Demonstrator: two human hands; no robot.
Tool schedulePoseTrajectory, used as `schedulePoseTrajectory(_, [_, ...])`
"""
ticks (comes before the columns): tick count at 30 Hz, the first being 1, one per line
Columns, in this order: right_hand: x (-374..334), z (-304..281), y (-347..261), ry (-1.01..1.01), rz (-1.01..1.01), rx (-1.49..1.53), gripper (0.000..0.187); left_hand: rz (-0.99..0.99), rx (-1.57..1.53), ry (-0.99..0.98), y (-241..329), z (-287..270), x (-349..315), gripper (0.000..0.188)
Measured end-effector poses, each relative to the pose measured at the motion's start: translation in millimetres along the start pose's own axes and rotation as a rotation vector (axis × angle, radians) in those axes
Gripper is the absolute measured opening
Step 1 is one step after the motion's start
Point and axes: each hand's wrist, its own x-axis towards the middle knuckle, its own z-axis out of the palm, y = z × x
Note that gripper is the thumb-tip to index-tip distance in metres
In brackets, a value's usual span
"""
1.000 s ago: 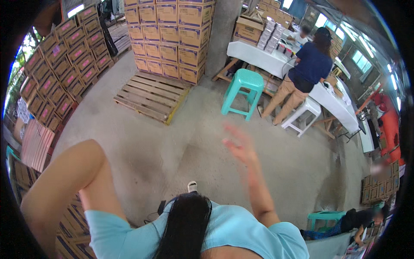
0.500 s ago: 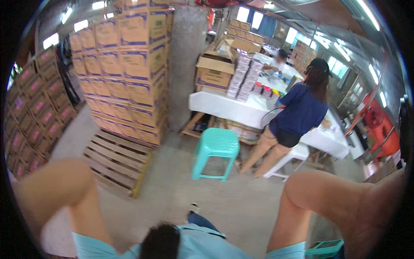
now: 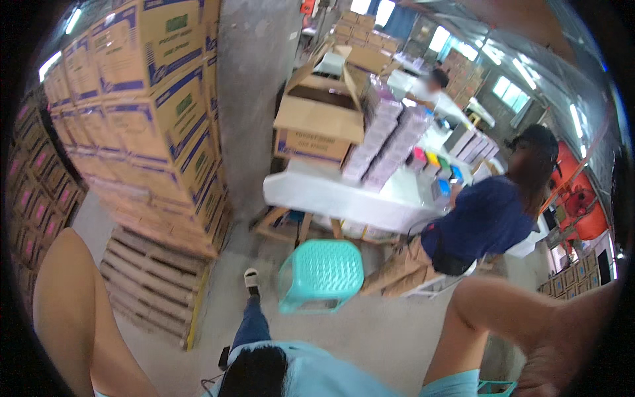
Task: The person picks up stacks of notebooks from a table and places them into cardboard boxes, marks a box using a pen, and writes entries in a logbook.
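Observation:
Both my arms are raised with bent elbows. My left forearm (image 3: 63,311) runs along the left rim, and its hand is out of view. At the lower right rim the heel of my right hand (image 3: 562,360) shows close to the camera; its fingers are hidden, and I see nothing held. Ahead of me stands a turquoise plastic stool (image 3: 324,268). Behind it is a white-covered table (image 3: 331,196) bearing an open cardboard box (image 3: 314,126), stacks of shrink-wrapped small boxes (image 3: 387,142) and several small coloured boxes (image 3: 433,164).
A co-worker in a navy shirt (image 3: 473,215) stands at the table's right; another person (image 3: 430,89) is farther back. On the left, tall carton stacks (image 3: 145,112) rise behind a wooden pallet (image 3: 155,281). A grey pillar (image 3: 254,86) and a red tank (image 3: 585,198) flank the area.
My view has moved closer to the table and stool. My foot is stepping forward left of the stool. The co-worker's head has turned from facing away to showing its side. My arms stay raised.

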Motion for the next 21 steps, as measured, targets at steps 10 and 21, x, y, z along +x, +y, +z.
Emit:
schedulePoseTrajectory(10, [-240.3,450.6,115.8,-0.870,0.888,0.294,0.072,0.330,-0.769,-0.147,-285.8,-26.4,94.3,0.045])
schedulePoseTrajectory(21, [-304.2,539.5,120.9,-1.119,1.090,0.000,0.046,-0.255,-0.692,0.308,-495.9,33.7,194.0,0.036])
